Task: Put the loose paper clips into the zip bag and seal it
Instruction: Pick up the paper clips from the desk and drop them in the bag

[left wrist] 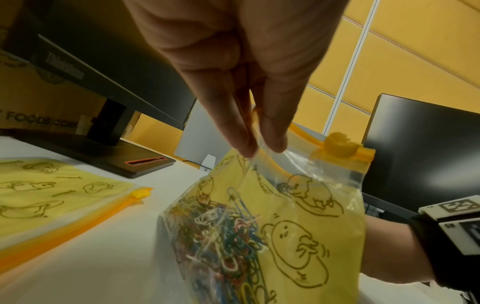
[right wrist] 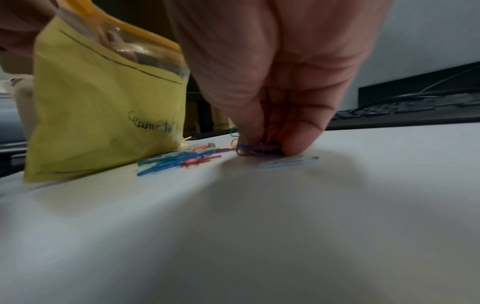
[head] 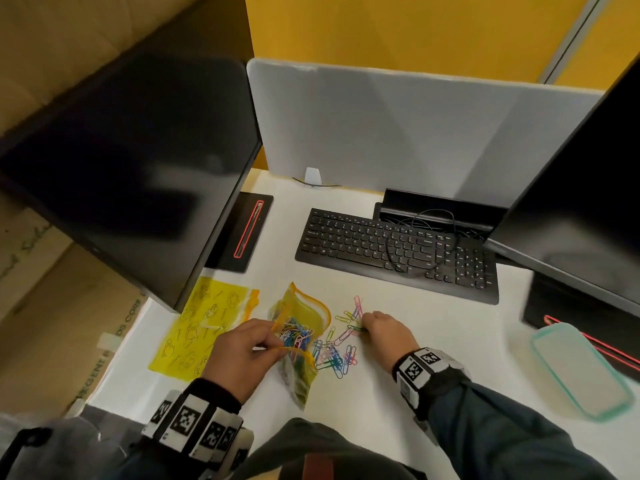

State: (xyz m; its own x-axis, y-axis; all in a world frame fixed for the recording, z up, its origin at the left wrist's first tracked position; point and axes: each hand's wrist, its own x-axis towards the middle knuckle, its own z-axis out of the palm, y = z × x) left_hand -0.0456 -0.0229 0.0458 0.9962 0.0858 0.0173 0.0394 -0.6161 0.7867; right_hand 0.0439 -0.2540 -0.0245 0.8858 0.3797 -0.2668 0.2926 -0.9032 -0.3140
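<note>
A yellow zip bag (head: 300, 327) with cartoon print stands on the white desk, its mouth open and several coloured paper clips (left wrist: 228, 232) inside. My left hand (head: 242, 351) pinches the bag's orange zip edge (left wrist: 255, 131) between thumb and fingers. Loose coloured paper clips (head: 337, 351) lie scattered just right of the bag (right wrist: 103, 115). My right hand (head: 384, 329) is down on the desk at the pile's far right, fingertips pinching a few clips (right wrist: 259, 149) against the surface.
A second yellow zip bag (head: 204, 327) lies flat to the left. A black keyboard (head: 398, 251) sits behind the clips. Monitors (head: 131, 168) stand at left and right. A clear lid with a teal rim (head: 581, 368) lies at right.
</note>
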